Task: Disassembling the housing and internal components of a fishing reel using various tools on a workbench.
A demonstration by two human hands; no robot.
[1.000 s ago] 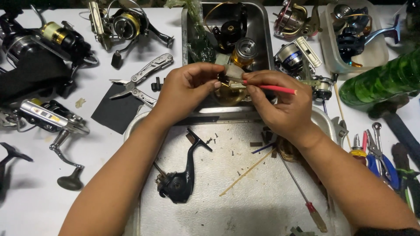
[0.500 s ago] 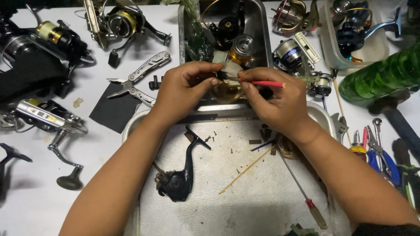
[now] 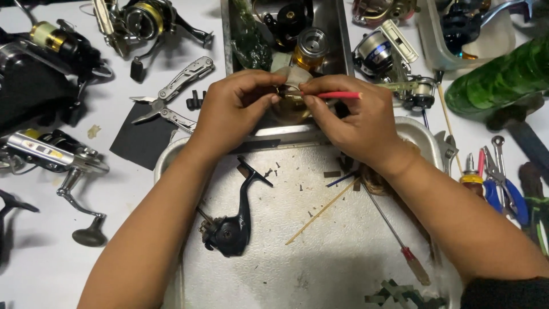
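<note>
Both my forearms come up from the bottom corners and angle inward, so the hands meet near the top middle. My left hand [image 3: 231, 111] is knuckles up, fingers curled in, with thumb and fingertips pinched together at its right edge. My right hand [image 3: 351, 120] mirrors it, back of the hand facing me, wrist bent a little, thumb and forefinger pressed shut in a fine pinch. The two sets of fingertips are basically touching (can't really see the pads themselves). A dark sleeve cuff shows on the right arm, low right; the left is bare.

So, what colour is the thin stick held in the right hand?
Red; the thin stick in the right hand shows in the head view.
</note>
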